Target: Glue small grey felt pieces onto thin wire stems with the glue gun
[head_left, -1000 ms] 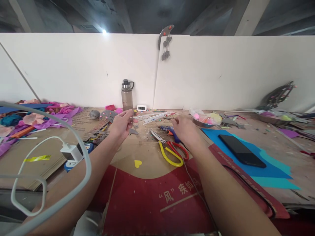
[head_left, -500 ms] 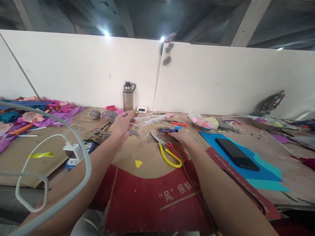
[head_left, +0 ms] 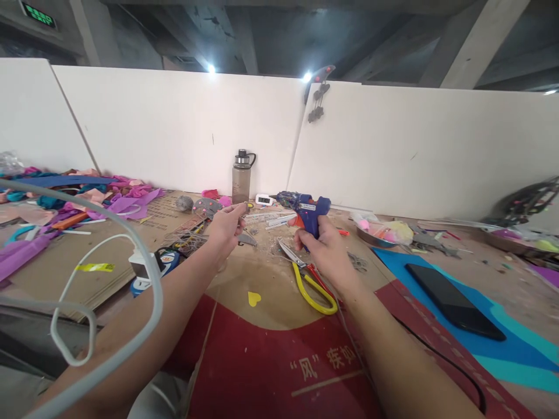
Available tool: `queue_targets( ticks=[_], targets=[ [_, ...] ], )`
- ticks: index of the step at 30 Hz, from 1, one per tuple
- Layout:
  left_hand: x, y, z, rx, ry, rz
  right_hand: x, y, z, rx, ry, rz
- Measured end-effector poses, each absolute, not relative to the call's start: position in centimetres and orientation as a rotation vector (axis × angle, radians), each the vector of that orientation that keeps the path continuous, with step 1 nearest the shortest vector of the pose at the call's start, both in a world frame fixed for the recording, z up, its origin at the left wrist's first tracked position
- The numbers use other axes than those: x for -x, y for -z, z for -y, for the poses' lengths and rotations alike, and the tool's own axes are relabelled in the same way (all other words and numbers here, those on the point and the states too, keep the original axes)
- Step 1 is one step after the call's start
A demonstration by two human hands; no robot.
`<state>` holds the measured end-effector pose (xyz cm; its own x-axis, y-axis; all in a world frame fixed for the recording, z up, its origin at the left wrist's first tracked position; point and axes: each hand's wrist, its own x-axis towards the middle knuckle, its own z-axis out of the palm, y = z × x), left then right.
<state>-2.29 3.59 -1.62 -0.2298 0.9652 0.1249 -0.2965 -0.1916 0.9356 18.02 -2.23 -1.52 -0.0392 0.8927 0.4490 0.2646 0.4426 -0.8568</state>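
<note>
My right hand (head_left: pixel 325 247) is wrapped round the handle of a blue glue gun (head_left: pixel 309 210), raised above the table with its nozzle pointing left. To the left, my left hand (head_left: pixel 227 227) pinches a small yellowish piece (head_left: pixel 250 205) between its fingertips. Below the glue gun lie scissors with yellow handles (head_left: pixel 312 294), partly over a red-handled tool (head_left: pixel 321 279). A yellow paper heart (head_left: pixel 254 299) rests on the cardboard (head_left: pixel 236 279) between my forearms.
A bottle (head_left: pixel 241 177) and small white clock (head_left: pixel 264 199) stand by the white partition (head_left: pixel 183 128). Coloured scraps (head_left: pixel 78 198) and a charger (head_left: pixel 143 265) with a looping white cable are on the left. On the right lie a phone (head_left: pixel 454 299) on blue sheets and a bowl (head_left: pixel 376 237).
My right hand has lifted the glue gun off the table and turned it to point left. My left hand still holds the small piece. The view has shifted slightly.
</note>
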Motion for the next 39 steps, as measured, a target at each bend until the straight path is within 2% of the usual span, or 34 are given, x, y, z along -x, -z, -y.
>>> queue_targets(
  ticks=[9, 39],
  targets=[
    [1.7, 1.2, -3.0, -0.991, -1.600, -1.067, -17.3, 1.9, 2.7, 1.040, -0.423, 1.815],
    [0.8, 1.1, -2.4, -1.058, -1.555, -1.082, -16.8, 2.2, 2.9, 1.077, -0.327, 1.869]
  ],
)
